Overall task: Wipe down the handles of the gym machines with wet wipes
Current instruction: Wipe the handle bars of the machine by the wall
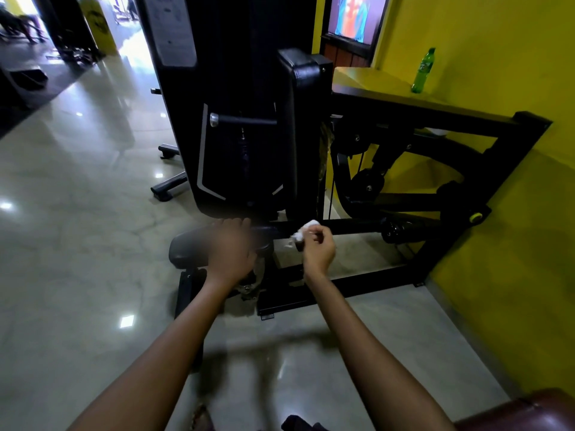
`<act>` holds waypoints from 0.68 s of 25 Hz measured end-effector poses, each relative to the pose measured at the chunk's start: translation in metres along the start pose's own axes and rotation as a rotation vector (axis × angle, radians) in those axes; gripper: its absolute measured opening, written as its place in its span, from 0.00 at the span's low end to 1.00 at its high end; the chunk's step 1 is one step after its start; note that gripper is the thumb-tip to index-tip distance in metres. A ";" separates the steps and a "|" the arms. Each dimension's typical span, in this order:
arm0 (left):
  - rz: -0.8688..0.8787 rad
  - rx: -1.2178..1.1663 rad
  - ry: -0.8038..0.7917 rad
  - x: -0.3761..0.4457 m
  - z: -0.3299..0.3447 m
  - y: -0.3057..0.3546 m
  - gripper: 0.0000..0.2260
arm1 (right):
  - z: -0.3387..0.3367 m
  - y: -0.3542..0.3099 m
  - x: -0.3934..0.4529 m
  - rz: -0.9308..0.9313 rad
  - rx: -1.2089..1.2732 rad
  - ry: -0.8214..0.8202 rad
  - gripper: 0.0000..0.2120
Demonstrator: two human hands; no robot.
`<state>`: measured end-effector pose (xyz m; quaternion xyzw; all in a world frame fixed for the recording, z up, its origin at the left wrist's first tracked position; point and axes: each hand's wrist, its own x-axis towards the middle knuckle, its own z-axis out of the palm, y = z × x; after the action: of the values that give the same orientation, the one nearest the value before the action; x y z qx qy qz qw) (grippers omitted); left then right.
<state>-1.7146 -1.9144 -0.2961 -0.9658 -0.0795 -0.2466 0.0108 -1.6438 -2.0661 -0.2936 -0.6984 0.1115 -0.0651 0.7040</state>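
While your right hand (319,248) pinches the crumpled white wipe (303,232) against the black bar (351,226), your left hand (231,248) rests blurred on the seat (189,248); its grip I cannot tell. Open floor (77,213) lies left, the yellow wall (513,228) close right.

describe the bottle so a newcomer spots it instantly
Start at the yellow wall on the right. A yellow ledge runs along it behind the black gym machine. The green plastic bottle stands upright there, the only green, see-through thing nearby.
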 end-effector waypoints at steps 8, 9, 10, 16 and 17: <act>-0.020 -0.008 -0.007 -0.001 0.001 0.003 0.28 | 0.016 -0.008 -0.012 -0.169 -0.154 -0.022 0.04; -0.015 -0.006 -0.008 -0.001 0.000 0.002 0.29 | 0.025 -0.008 -0.024 -0.228 -0.187 -0.068 0.04; -0.007 -0.003 -0.009 -0.001 0.000 0.001 0.29 | 0.027 -0.009 -0.028 -0.266 -0.213 -0.101 0.04; -0.004 -0.013 -0.003 -0.002 -0.001 0.000 0.29 | -0.026 -0.011 0.031 -0.167 -0.289 0.013 0.09; -0.007 -0.016 -0.004 -0.002 -0.001 0.001 0.29 | -0.024 -0.013 0.030 -0.173 -0.303 0.007 0.09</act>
<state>-1.7170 -1.9155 -0.2961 -0.9661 -0.0807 -0.2453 0.0021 -1.6200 -2.0974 -0.2829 -0.8031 0.0622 -0.1103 0.5822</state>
